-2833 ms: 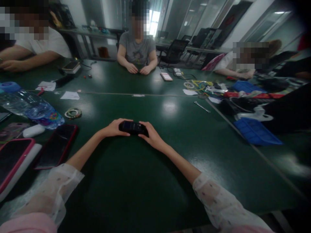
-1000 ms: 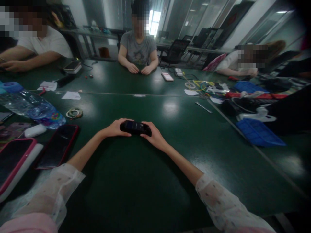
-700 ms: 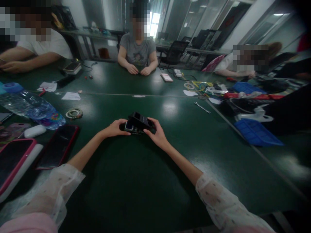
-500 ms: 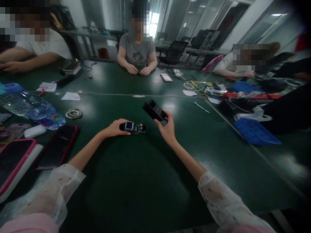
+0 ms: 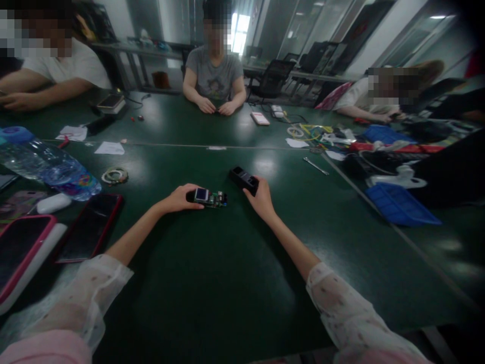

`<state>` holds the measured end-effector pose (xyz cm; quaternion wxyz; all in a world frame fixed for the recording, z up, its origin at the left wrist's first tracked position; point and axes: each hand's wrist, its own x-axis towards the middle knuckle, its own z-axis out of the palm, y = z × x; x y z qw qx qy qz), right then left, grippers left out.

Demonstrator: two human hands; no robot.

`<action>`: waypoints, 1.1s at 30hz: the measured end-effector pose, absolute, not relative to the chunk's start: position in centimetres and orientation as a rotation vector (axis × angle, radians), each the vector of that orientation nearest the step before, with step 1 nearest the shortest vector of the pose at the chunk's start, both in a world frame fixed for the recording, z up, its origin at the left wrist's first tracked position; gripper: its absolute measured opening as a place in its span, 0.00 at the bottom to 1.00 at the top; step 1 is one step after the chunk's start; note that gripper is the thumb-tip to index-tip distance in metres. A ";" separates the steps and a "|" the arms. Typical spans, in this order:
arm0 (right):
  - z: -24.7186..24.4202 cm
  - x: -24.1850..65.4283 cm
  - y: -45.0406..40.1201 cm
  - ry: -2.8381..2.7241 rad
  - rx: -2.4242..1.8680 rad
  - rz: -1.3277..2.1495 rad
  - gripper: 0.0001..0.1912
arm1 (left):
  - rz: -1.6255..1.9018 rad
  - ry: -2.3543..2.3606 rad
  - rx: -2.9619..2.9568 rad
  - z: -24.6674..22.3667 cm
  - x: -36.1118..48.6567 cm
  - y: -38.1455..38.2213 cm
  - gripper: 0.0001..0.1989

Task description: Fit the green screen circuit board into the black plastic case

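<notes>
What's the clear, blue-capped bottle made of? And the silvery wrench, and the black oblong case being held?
Clear, blue-capped bottle: shiny plastic, it seems, see-through with glints.
Silvery wrench: probably smooth metal, from its grey gleam.
Black oblong case in the right hand: perhaps hard, mostly dull plastic, from its dark, stiff-edged shape; painted metal could look similar.
</notes>
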<state>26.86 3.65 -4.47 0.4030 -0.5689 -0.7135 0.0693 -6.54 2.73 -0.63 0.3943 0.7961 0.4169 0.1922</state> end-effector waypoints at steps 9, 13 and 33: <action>-4.5 27.0 3.5 -1.826 -1.419 0.184 0.32 | 0.487 1.033 1.996 -0.4 -6.5 2.6 0.29; -4.5 26.9 3.5 -1.832 -1.426 0.189 0.34 | 0.498 1.054 2.016 -0.7 -6.5 2.7 0.31; -4.4 26.8 3.4 -1.828 -1.426 0.178 0.29 | 0.468 1.071 2.029 -0.8 -6.6 2.8 0.31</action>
